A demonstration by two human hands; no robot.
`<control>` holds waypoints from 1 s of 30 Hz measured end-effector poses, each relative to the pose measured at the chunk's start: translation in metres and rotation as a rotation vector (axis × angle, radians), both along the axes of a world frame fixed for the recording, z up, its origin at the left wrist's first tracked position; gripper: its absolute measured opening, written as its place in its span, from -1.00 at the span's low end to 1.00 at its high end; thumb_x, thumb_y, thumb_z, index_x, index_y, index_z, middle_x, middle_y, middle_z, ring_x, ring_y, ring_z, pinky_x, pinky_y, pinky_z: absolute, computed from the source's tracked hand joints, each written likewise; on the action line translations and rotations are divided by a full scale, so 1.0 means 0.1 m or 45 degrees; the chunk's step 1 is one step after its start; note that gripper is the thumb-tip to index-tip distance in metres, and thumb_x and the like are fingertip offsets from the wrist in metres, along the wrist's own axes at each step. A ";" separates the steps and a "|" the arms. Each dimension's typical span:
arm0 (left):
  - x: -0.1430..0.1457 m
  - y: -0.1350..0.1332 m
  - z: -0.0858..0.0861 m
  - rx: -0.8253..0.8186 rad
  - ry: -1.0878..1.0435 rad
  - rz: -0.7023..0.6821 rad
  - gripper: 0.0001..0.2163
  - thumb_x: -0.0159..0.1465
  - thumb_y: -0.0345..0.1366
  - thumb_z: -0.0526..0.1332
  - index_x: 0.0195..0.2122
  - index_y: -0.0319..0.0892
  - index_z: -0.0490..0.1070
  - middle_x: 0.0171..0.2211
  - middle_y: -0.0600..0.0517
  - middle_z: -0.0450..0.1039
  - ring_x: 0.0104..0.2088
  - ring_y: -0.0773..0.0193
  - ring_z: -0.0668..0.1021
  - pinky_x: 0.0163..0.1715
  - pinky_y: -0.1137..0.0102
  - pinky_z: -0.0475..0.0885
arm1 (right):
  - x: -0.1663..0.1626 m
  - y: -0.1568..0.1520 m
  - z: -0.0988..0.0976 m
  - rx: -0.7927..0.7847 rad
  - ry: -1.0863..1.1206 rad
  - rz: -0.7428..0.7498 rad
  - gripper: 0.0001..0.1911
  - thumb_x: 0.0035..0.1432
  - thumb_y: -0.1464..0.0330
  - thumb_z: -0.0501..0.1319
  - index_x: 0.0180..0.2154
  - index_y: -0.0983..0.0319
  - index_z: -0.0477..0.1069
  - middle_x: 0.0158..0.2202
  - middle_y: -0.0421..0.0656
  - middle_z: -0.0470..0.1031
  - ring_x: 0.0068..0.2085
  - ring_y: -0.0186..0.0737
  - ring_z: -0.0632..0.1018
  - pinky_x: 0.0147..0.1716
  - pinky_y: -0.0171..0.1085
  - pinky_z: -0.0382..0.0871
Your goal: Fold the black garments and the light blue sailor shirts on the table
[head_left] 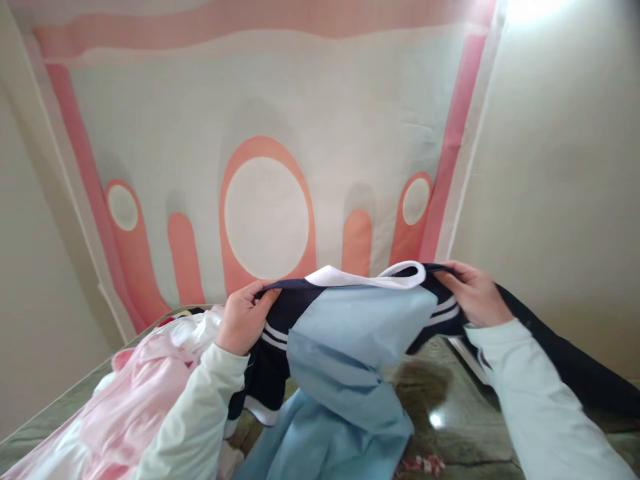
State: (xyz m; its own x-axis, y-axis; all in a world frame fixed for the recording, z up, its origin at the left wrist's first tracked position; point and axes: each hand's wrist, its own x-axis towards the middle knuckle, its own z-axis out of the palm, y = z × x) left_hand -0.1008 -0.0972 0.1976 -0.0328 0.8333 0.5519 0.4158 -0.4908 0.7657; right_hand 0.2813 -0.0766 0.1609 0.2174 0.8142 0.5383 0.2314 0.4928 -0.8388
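A light blue top [365,333] with navy shoulders, white double stripes and a white collar hangs between my two hands. My left hand [246,313] pinches its navy shoulder on the left, thumb toward me. On the other side, my right hand [475,290] grips the opposite navy shoulder in the same way. The collar [370,276] stretches along the raised upper edge, curled into a loop toward the right. Below, the light blue cloth falls in folds onto the table, and a navy sleeve with a white cuff [263,410] dangles under my left hand.
Pink and white clothes [140,380] lie heaped on the left of the dark, marbled table [470,427]. Black cloth [565,353] lies at the right, beyond my forearm. A wall hanging with coral shapes [267,147] covers the wall behind.
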 end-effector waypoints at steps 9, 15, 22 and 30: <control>0.21 -0.13 0.99 0.400 0.481 0.062 -0.66 0.16 -0.11 0.11 -0.31 -0.34 0.46 -0.46 0.07 0.46 -0.44 0.32 0.46 -0.39 0.48 0.33 | 0.14 -0.80 0.41 0.217 -0.016 -0.560 -0.75 -0.05 0.19 0.24 -0.27 0.11 0.42 -0.37 -0.18 0.49 -0.39 -0.19 0.47 -0.39 -0.22 0.37; 0.25 0.86 0.49 0.314 1.051 0.196 -0.68 0.20 -0.22 0.06 -0.10 -0.29 0.37 -0.16 -0.06 0.40 -0.12 0.13 0.42 -0.10 0.33 0.23 | -0.07 0.09 -0.10 0.239 -0.676 -0.604 -0.66 0.07 0.20 0.10 -0.18 0.26 0.41 -0.22 -0.05 0.47 -0.24 -0.13 0.46 -0.15 -0.12 0.28; 0.20 0.61 -0.89 -0.449 1.552 -0.190 -0.50 0.10 -0.21 0.18 0.08 -0.18 0.19 0.13 -0.25 0.10 0.09 -0.08 0.24 -0.03 0.01 0.14 | -0.11 0.36 -0.70 -0.326 -1.080 0.176 -0.67 -0.11 0.30 0.21 -0.21 0.22 0.44 -0.26 -0.07 0.50 -0.35 -0.19 0.48 -0.31 -0.25 0.33; 0.03 -0.43 -1.10 -0.433 1.447 -0.124 -0.53 0.15 -0.11 0.07 0.10 -0.08 0.17 0.16 -0.14 0.07 0.13 -0.12 0.15 -0.02 -0.05 0.10 | -0.47 -0.06 -0.83 -0.957 -1.225 0.375 -0.74 -0.15 0.18 0.21 -0.64 0.23 0.35 -0.78 -0.20 0.35 -0.77 -0.34 0.31 -0.72 -0.34 0.15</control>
